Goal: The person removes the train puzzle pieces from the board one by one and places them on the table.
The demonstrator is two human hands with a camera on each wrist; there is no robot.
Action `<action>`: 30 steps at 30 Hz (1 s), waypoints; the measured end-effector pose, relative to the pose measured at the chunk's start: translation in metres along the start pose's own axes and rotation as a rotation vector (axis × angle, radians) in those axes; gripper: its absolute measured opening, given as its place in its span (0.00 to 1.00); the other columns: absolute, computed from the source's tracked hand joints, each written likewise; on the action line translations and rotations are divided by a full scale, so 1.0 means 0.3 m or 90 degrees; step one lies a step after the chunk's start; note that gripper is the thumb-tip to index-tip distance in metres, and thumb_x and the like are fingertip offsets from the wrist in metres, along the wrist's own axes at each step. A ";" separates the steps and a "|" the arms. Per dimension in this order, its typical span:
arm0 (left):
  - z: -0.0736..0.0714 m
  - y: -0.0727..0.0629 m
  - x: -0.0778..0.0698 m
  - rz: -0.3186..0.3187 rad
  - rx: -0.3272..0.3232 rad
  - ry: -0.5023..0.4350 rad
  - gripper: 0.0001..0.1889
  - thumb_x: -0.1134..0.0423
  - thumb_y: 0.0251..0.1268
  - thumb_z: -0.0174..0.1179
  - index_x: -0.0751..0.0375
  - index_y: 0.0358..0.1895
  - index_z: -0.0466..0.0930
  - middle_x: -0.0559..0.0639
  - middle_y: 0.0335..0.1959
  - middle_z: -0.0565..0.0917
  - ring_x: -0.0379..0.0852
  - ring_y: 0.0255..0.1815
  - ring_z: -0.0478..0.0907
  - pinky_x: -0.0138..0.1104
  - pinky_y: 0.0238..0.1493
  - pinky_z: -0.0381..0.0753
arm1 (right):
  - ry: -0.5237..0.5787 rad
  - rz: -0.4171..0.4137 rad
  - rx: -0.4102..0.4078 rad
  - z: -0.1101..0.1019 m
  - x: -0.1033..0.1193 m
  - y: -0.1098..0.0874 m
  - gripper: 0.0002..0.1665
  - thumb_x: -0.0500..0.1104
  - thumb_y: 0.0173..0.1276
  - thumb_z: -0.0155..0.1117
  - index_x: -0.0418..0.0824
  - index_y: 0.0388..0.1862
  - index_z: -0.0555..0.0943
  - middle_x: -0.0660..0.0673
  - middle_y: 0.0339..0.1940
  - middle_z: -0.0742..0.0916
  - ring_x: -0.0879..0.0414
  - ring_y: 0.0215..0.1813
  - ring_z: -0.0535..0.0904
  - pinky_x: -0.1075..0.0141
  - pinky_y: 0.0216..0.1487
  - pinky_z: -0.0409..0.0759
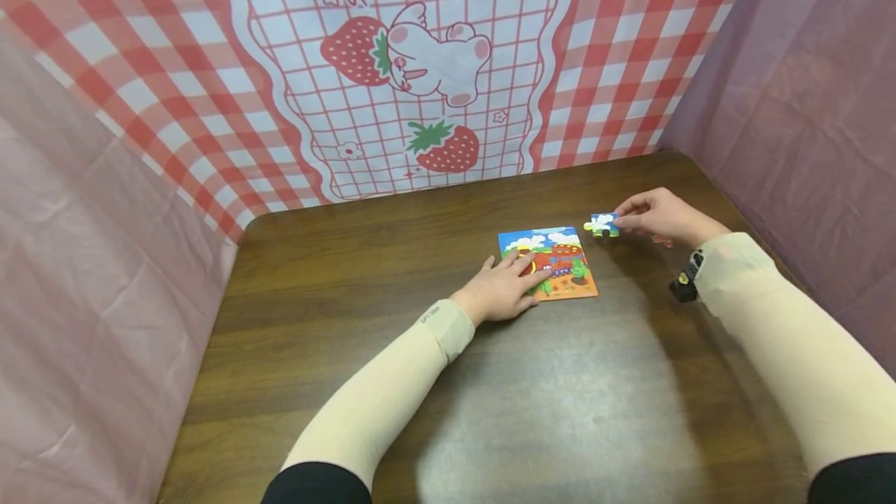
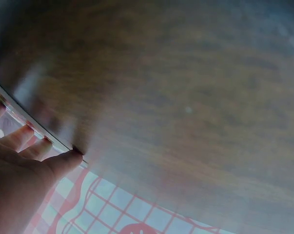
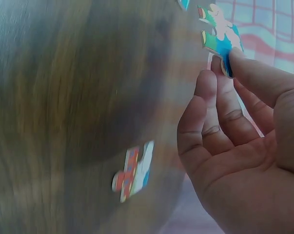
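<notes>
In the head view, my left hand (image 1: pixel 498 290) lies with spread fingers on a square picture puzzle (image 1: pixel 586 286) showing blue sky, a red vehicle and green plants on orange ground. The left wrist view shows this hand (image 2: pixel 20 170) with its thumb at the board's edge (image 2: pixel 39 130). My right hand (image 1: pixel 665 216) pinches a jigsaw piece (image 1: pixel 603 225) between thumb and fingers, right of the puzzle's far corner. Up close in the right wrist view, the held piece (image 3: pixel 220 29) is blue, white and green. Below that hand, a second jigsaw piece (image 3: pixel 132 171), red, white and blue, lies on the table.
Both puzzle and loose piece rest on a brown wooden table (image 1: pixel 336 317). A red-and-white checked cloth with strawberries (image 1: pixel 448 148) hangs behind its far edge. Pink cloth (image 1: pixel 791 115) hangs at the sides. A small black device (image 1: pixel 684 288) is on my right wrist.
</notes>
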State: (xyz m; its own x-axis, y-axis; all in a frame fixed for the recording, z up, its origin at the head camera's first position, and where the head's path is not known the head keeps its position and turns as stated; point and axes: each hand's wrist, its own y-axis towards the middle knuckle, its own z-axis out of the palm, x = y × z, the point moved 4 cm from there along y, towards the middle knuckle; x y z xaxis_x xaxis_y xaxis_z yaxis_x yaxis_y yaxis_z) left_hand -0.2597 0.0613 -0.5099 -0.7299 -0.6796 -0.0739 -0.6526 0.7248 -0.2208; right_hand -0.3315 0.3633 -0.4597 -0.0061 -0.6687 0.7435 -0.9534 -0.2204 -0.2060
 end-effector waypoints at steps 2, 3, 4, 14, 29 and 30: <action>-0.001 -0.001 -0.001 0.001 0.002 -0.001 0.33 0.38 0.81 0.41 0.32 0.83 0.47 0.49 0.84 0.46 0.53 0.82 0.40 0.58 0.73 0.53 | 0.012 0.014 0.007 -0.015 -0.019 -0.006 0.21 0.48 0.75 0.67 0.31 0.52 0.83 0.36 0.37 0.87 0.49 0.22 0.76 0.55 0.18 0.74; -0.001 -0.001 -0.002 0.001 0.002 0.000 0.32 0.38 0.81 0.41 0.32 0.83 0.47 0.49 0.84 0.46 0.53 0.82 0.40 0.58 0.73 0.53 | 0.016 0.022 0.011 -0.022 -0.028 -0.011 0.21 0.48 0.75 0.66 0.30 0.53 0.83 0.36 0.36 0.87 0.49 0.21 0.74 0.55 0.19 0.74; -0.001 -0.002 -0.002 0.003 0.002 -0.001 0.32 0.39 0.81 0.42 0.32 0.83 0.47 0.49 0.84 0.46 0.53 0.82 0.41 0.58 0.73 0.53 | 0.021 0.030 0.016 -0.028 -0.038 -0.014 0.21 0.48 0.76 0.66 0.29 0.53 0.82 0.36 0.35 0.86 0.50 0.20 0.72 0.55 0.20 0.75; -0.001 -0.002 0.000 -0.002 0.006 0.011 0.33 0.38 0.81 0.40 0.32 0.83 0.46 0.49 0.84 0.46 0.53 0.82 0.40 0.57 0.73 0.53 | 0.020 0.049 0.027 -0.064 -0.096 -0.027 0.24 0.46 0.75 0.67 0.26 0.57 0.81 0.40 0.31 0.86 0.46 0.31 0.80 0.54 0.32 0.80; -0.009 -0.008 -0.006 -0.002 0.002 0.009 0.33 0.37 0.81 0.40 0.32 0.83 0.46 0.49 0.84 0.46 0.54 0.82 0.41 0.58 0.73 0.54 | -0.099 -0.008 0.022 -0.049 -0.126 0.005 0.19 0.42 0.71 0.69 0.24 0.48 0.83 0.44 0.27 0.85 0.52 0.27 0.77 0.60 0.27 0.78; -0.009 -0.008 -0.006 -0.002 0.001 0.006 0.33 0.38 0.81 0.40 0.32 0.83 0.46 0.49 0.84 0.46 0.53 0.82 0.41 0.58 0.73 0.53 | -0.108 -0.009 0.021 -0.048 -0.124 0.005 0.19 0.42 0.71 0.70 0.25 0.47 0.83 0.45 0.28 0.85 0.52 0.27 0.77 0.60 0.27 0.78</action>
State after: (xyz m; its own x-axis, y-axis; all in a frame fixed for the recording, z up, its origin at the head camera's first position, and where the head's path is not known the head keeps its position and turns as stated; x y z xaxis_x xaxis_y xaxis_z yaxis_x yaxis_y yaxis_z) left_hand -0.2574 0.0611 -0.5065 -0.7299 -0.6805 -0.0649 -0.6542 0.7229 -0.2223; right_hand -0.3371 0.3982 -0.4785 0.0611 -0.7747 0.6294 -0.9425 -0.2523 -0.2191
